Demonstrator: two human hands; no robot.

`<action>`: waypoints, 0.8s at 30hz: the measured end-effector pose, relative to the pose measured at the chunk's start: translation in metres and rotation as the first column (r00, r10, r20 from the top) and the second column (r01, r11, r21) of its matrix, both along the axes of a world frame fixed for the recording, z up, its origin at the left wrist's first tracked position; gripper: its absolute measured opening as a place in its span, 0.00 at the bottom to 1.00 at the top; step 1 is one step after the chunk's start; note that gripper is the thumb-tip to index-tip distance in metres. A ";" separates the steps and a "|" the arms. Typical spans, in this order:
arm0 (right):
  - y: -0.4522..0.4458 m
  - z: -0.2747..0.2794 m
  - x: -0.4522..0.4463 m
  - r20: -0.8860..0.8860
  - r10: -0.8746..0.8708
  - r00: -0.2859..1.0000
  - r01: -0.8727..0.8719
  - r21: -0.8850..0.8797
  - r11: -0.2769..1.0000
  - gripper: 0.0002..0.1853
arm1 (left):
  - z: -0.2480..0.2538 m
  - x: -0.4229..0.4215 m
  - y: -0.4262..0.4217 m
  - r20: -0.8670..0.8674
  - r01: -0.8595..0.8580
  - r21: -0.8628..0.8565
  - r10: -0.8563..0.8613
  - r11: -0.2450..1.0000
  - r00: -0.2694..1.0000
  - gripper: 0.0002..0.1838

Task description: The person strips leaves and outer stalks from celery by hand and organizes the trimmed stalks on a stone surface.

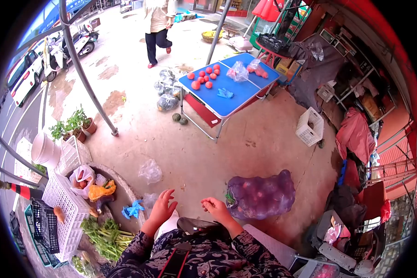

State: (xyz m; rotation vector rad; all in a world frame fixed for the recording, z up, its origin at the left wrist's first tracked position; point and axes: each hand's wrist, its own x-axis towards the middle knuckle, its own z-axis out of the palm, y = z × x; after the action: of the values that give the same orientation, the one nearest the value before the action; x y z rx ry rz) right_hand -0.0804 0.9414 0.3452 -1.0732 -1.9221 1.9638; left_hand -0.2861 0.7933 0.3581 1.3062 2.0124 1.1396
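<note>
My left hand (162,208) is raised over my lap with its fingers apart and nothing in it. My right hand (216,209) is beside it, fingers curled together; whether anything small is between them is hidden. Right of my right hand, a purple mesh sack (262,194) of round produce lies on the ground. Clear plastic bags (150,171) lie on the ground ahead of my left hand. A blue glove (133,209) lies to its left, near green leafy stalks (107,238). Farther ahead, a blue folding table (227,107) bears red round fruits (196,85), plastic bags and another blue glove (225,93).
White crates (69,213) and a bucket (45,150) stand at the left, with potted plants (74,125) behind. A metal pole (81,69) rises ahead left. A white basket (309,127) sits at the right. A person (158,32) walks beyond the table.
</note>
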 end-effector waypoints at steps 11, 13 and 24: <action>0.015 0.058 -0.095 -0.311 -0.055 0.949 0.043 -0.044 0.998 0.20 | 0.065 -0.094 0.022 0.833 -0.153 0.041 0.051 0.987 0.551 0.31; 0.019 0.067 -0.097 -0.340 -0.023 0.940 0.006 -0.050 0.999 0.20 | 0.076 -0.094 0.016 0.941 -0.166 0.079 -0.019 0.983 0.337 0.35; 0.072 0.083 -0.080 -0.272 0.020 0.962 -0.036 -0.056 0.998 0.20 | 0.043 -0.063 0.037 0.976 -0.360 0.214 -0.214 0.908 0.041 0.38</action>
State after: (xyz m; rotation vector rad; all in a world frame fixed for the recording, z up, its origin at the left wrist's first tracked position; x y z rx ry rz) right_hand -0.1607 1.0131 0.4287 -0.7455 -1.7509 2.0727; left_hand -0.3493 0.8300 0.4016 0.1261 0.6635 1.8512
